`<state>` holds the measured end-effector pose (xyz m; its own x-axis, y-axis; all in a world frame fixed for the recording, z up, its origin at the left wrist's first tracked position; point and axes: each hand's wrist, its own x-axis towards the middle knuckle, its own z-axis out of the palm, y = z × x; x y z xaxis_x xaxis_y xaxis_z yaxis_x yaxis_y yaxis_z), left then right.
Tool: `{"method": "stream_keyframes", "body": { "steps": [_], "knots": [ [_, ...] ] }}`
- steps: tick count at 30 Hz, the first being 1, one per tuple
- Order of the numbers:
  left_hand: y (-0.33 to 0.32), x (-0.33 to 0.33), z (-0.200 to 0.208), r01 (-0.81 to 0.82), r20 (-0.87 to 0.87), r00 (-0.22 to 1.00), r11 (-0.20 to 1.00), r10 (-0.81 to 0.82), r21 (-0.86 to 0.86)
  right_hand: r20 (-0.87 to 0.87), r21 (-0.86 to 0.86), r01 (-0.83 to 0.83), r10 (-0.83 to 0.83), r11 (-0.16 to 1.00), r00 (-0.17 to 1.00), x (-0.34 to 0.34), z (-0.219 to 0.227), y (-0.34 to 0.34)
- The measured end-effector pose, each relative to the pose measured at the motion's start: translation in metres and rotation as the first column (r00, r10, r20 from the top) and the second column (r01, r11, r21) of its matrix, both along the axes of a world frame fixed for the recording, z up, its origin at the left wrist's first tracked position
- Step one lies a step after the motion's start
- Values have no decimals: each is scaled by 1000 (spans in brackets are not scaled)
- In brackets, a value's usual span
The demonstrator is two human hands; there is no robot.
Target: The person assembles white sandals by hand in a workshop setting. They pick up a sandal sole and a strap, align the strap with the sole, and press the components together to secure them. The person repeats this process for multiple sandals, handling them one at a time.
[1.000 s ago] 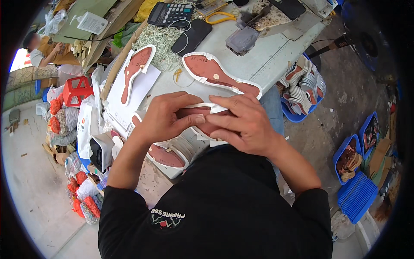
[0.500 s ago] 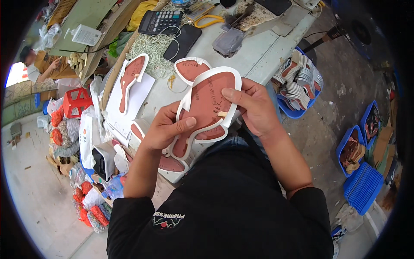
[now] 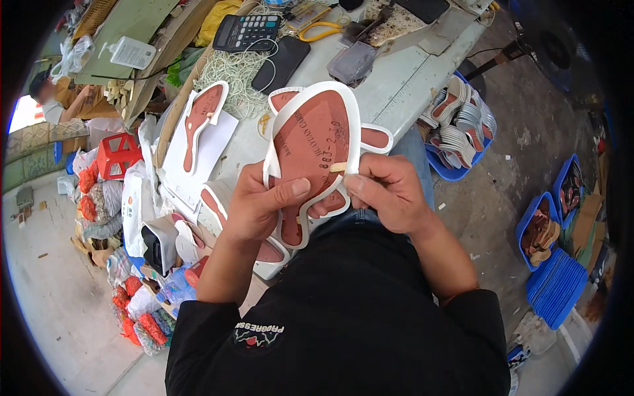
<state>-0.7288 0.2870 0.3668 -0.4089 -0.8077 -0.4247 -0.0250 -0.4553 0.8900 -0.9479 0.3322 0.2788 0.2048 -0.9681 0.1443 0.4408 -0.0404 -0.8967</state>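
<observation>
Between my hands is a reddish-brown shoe insole [image 3: 314, 132] with a white wrapped edge, its wide end tilted up and away from me. My left hand [image 3: 264, 201] grips it at the narrowing waist, thumb flat on the brown face. My right hand [image 3: 389, 191] pinches the white edge at the right side, beside a small pale tab. More insoles lie under and behind the held one, partly hidden by it; one narrow end [image 3: 376, 138] sticks out to the right. Another insole [image 3: 203, 119] rests on white paper [image 3: 218, 142] at the left of the table.
A calculator [image 3: 246, 33], a black phone [image 3: 281, 65], tangled cord [image 3: 228, 86] and yellow-handled scissors [image 3: 320, 30] lie at the table's far side. On the right floor stands a blue basket [image 3: 452, 173] of insoles. Stacked blue baskets [image 3: 557, 287] and a red stool [image 3: 119, 157] are farther out.
The held insole has turned more upright and shifted slightly right. My right hand has slid down its edge from the upper right, thumb leaving the brown face; a narrow insole end now shows behind.
</observation>
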Motion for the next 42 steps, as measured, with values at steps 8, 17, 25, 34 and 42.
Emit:
{"method": "stream_keyframes", "body": {
  "steps": [8,17,25,34,42],
  "knots": [
    [11,-21,18,427,501,863,445,59,-787,-460,-608,100,-452,788,764,-16,45,-14],
    [-1,-2,3,114,91,990,993,-110,-40,-145,-10,97,-97,995,985,-11,11,-4],
    [-38,22,-3,444,66,892,894,-448,63,336,212,-127,50,969,941,-3,-23,-16],
    [-136,-23,-14,501,466,837,746,-287,-439,189,294,192,-254,936,949,-30,-34,-43],
    [-208,-38,-23,565,336,811,790,-478,-239,145,284,286,-336,915,930,-34,-15,-68]
  ]
}}
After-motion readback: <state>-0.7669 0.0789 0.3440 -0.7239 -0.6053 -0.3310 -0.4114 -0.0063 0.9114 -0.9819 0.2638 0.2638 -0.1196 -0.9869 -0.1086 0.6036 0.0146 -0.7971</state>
